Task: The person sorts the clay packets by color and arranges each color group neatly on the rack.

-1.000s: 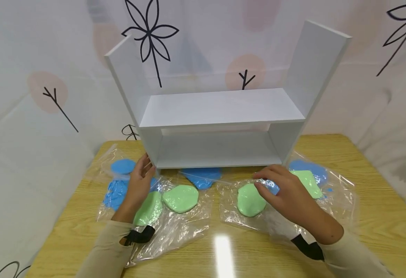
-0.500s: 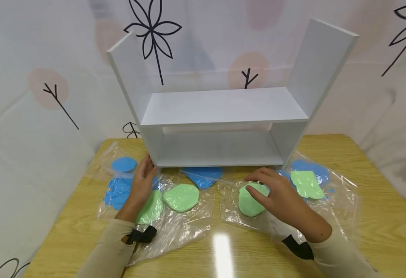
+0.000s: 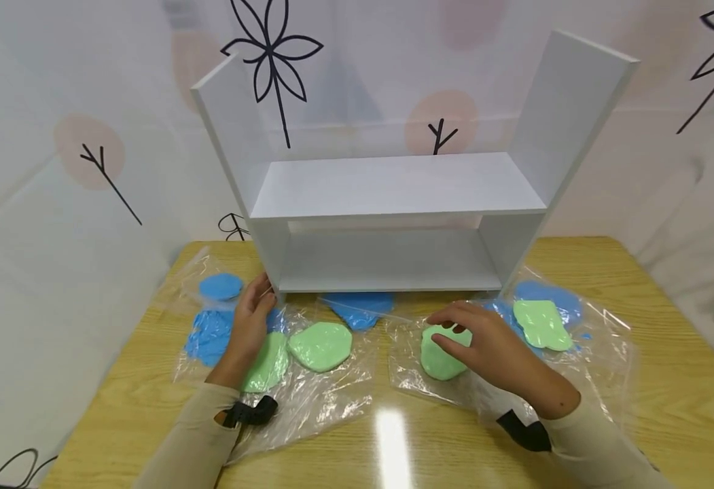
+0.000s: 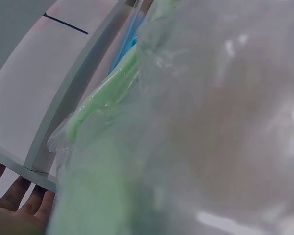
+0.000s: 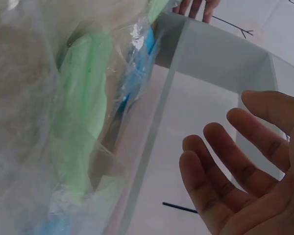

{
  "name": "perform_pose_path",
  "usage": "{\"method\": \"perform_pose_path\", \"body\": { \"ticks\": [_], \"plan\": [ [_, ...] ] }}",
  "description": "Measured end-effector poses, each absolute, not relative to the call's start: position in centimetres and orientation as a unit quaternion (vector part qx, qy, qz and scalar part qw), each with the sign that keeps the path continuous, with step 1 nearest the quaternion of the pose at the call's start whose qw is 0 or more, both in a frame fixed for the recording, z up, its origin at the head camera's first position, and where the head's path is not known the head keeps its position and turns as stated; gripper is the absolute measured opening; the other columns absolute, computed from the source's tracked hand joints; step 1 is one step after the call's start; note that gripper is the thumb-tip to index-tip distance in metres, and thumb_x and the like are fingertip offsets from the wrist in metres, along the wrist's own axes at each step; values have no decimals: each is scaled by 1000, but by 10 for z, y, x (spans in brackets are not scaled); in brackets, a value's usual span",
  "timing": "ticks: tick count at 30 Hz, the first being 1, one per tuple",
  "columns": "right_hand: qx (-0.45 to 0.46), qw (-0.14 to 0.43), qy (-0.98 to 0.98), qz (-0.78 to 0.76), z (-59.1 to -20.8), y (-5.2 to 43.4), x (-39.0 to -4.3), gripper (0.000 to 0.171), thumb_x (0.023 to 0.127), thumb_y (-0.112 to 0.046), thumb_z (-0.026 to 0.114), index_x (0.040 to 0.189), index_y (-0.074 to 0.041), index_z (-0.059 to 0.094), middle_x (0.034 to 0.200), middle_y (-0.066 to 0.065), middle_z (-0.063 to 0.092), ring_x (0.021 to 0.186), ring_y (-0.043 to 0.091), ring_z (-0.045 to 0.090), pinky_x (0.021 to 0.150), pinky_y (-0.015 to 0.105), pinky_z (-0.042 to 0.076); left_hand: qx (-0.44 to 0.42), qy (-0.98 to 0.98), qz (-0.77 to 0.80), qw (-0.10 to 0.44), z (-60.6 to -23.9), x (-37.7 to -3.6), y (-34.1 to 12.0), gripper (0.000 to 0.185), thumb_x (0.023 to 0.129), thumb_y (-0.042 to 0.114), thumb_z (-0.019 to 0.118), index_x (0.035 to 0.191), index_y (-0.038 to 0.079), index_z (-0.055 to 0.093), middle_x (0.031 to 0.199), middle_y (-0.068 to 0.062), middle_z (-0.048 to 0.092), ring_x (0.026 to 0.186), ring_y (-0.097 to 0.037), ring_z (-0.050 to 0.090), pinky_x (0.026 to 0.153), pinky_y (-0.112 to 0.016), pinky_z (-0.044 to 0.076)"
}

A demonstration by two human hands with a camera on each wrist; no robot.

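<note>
A white shelf unit [image 3: 399, 187] with two side panels and two boards stands toward the back of the table. My left hand [image 3: 248, 326] touches the outer face of its left side panel near the bottom, fingers lying along it; the left wrist view shows its fingertips [image 4: 19, 188] at the panel. My right hand [image 3: 494, 346] hovers in front of the unit's lower right end, fingers spread and lightly bent, holding nothing. It partly covers a flat green putty-like piece [image 3: 439, 356] in a clear bag. Another flat green piece [image 3: 320, 346] lies in a bag near my left hand.
Several clear plastic bags [image 3: 332, 407] lie on the wooden table [image 3: 430, 448]. Blue putty-like pieces [image 3: 210, 337] show on the left, under the unit's front edge and at right, beside a green piece [image 3: 541, 326]. Patterned cloth [image 3: 357, 81] hangs behind.
My right hand has shifted left, away from the shelf unit's right end and over the green piece. My left hand stays at the left side panel. The head view has tilted slightly.
</note>
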State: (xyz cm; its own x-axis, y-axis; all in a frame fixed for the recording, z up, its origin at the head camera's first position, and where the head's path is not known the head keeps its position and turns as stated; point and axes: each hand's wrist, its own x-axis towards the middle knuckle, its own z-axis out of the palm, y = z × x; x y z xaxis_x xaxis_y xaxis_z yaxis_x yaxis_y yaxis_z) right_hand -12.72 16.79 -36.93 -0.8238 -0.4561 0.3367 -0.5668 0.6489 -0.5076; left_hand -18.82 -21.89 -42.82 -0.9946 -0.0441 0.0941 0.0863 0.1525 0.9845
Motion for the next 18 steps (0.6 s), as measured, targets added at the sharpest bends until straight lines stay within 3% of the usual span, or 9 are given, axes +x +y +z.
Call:
{"method": "perform_pose_path", "body": {
  "ticks": [8,14,18],
  "plan": [
    [285,34,-907,308,-381,165,-130,27,88,-12,76,115,-9,71,114,0,70,97,25,69,81,39,60,-18,-754,-655,43,-430,-188,-220,50,108,11,37,158,11,27,160,-9,34,147,-26,35,119,-37,35],
    [288,-14,-913,289,-388,163,-131,30,89,-15,75,118,-8,70,122,4,69,117,30,64,95,47,55,-15,-746,-665,39,-431,-189,-220,51,108,10,38,158,12,27,160,-8,35,147,-23,35,120,-39,34],
    [302,-25,-914,269,-391,162,-131,36,88,-16,76,122,-7,70,128,11,66,121,35,61,99,51,53,-13,-745,-666,36,-432,-190,-222,51,108,11,39,157,13,28,160,-7,36,147,-23,36,120,-40,34]
  ]
}}
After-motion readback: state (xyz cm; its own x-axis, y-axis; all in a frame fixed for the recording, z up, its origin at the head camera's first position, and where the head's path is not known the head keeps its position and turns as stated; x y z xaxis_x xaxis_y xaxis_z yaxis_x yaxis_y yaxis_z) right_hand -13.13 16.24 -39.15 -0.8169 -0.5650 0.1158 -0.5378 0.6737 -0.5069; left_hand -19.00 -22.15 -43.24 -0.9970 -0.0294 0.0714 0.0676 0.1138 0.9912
